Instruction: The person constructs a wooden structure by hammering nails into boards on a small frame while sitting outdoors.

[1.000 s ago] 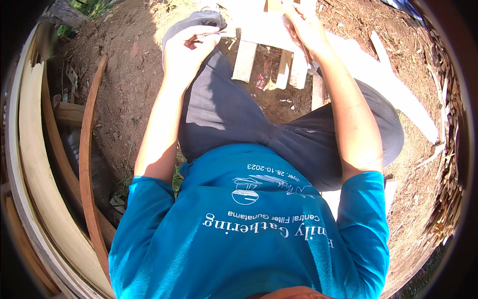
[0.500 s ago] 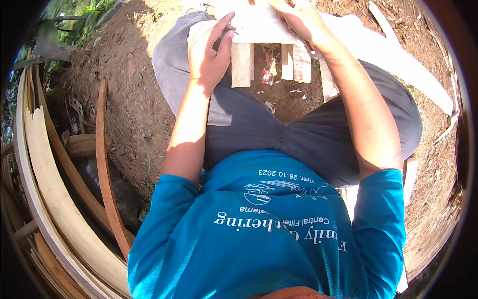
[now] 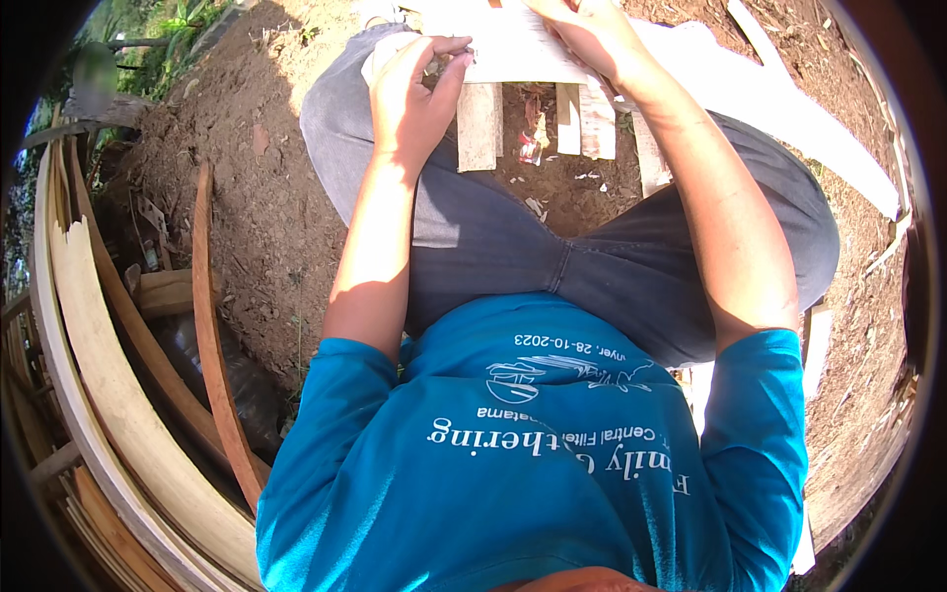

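Observation:
A pale, sunlit wooden board [image 3: 528,59] lies across the top of the view, its surface washed out by glare. At its left end is my left hand [image 3: 414,104], thumb and forefinger nearly together in a pinch. Something small and dark shows at those fingertips, too small to name. My right hand [image 3: 597,44] is over the board's right part with fingers bent; the upper edge cuts them off, so whatever they hold is hidden. Short wooden slats [image 3: 478,128] stick out from under the board towards me, between my knees.
My legs in grey trousers [image 3: 483,227] are folded around the work. Long planks [image 3: 109,326] and a reddish strip [image 3: 207,316] lie at left beside brown soil [image 3: 247,197]. A long pale board [image 3: 819,128] extends right. Wood chips and a red wrapper [image 3: 533,146] dot the ground.
My left fingertips have shifted slightly, the forefinger now lying flatter above the thumb. My right hand has barely moved, and the board stays about where it was.

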The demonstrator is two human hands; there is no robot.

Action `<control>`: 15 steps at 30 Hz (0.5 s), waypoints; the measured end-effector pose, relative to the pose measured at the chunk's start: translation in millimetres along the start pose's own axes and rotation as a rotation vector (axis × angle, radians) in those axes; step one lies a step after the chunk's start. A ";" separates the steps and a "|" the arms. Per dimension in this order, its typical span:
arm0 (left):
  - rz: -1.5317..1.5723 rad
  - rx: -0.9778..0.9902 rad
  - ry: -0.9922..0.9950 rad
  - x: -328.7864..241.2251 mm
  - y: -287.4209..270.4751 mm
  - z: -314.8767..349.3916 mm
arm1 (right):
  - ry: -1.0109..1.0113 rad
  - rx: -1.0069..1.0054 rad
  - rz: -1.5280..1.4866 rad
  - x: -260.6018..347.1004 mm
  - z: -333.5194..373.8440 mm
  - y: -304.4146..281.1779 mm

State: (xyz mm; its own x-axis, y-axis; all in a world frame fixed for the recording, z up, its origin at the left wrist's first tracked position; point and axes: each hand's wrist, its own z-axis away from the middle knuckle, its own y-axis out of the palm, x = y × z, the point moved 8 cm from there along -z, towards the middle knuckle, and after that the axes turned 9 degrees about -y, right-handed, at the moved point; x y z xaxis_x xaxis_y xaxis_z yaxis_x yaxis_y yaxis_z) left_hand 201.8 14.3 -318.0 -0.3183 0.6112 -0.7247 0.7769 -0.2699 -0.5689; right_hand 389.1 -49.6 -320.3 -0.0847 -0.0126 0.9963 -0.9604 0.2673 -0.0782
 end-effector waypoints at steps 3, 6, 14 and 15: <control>0.009 -0.012 -0.021 -0.6 1.1 0.0 | -0.007 0.001 0.049 1.1 1.4 -1.6; 0.004 -0.028 -0.007 -5.1 -1.2 0.4 | -0.052 0.020 0.036 7.3 0.9 -0.2; 0.024 -0.085 0.025 -7.8 -5.5 1.0 | -0.098 0.024 -0.115 -2.4 -5.6 0.6; 0.050 -0.084 -0.005 -8.1 -6.0 1.0 | -0.088 0.001 -0.107 -1.4 -4.8 0.5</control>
State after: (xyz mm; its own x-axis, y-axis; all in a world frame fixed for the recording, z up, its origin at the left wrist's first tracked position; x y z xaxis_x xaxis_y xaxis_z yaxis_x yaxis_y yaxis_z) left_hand 199.2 10.2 -309.1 -0.2806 0.5948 -0.7533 0.8343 -0.2368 -0.4978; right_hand 390.1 -44.8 -321.5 -0.0041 -0.1251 0.9921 -0.9656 0.2585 0.0286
